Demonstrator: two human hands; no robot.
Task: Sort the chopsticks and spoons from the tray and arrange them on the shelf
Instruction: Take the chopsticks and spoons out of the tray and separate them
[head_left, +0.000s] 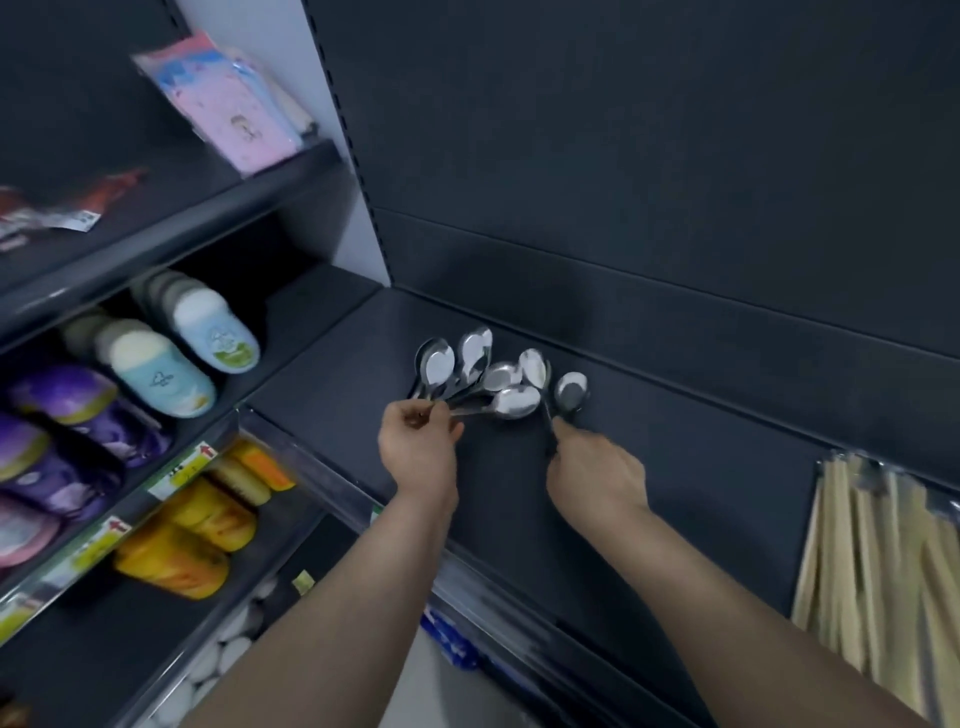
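Several shiny metal spoons (480, 376) fan out on the dark shelf (675, 467), bowls pointing to the back wall. My left hand (418, 447) grips the bunched handles of the fan. To the right, one more spoon (570, 391) lies a little apart, and my right hand (597, 475) pinches its dark handle. A bundle of pale wooden chopsticks (883, 577) lies on the same shelf at the far right, partly cut off by the frame edge. No tray is in view.
The neighbouring rack on the left holds slippers (156, 374), purple shoes (62, 415), yellow packs (176, 551) and a pink packet (234, 109) higher up. The shelf's front rail (493, 582) runs below my forearms. The dark back wall stands close behind the spoons.
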